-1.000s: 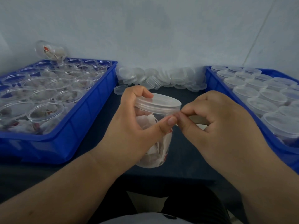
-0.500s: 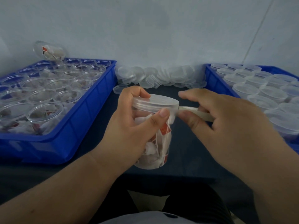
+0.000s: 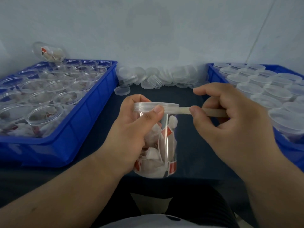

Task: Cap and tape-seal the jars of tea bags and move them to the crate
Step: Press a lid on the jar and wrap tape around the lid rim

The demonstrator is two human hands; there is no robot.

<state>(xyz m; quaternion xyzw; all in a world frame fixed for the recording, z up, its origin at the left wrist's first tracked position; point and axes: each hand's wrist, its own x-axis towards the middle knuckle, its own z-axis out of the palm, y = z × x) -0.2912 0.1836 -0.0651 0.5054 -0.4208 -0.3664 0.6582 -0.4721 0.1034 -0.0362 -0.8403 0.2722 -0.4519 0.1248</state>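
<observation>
Head view, room at the fingers: the lid ends at its right edge just short of the right thumb; a taut tape strip bridges the gap. Dark counter lies open under and right of the jar, between the two crates.
Left fingers: curled round the jar's top, the thumb tip pressed on the lid's ribbed side and the rest wrapped round the far side.
Right fingers: the thumb and the curled fingers pinch the tape strip, which runs on into the palm; the index finger is stretched left above it and touches nothing.
Jar: clear, upright and capped, packed with white tea bags with red tags. Its base is at the counter's near edge; whether it rests there cannot be told.
Left hand: back of the hand turned near, forearm coming in from the near left.
Right hand: level with the lid, back of the hand up, forearm coming in from the near right.
Left crate: blue, full of open jars; its right wall is near the left hand.
Right crate: blue, holding capped jars, just beyond the right hand.
Far counter: a heap of loose lids against the wall.
</observation>
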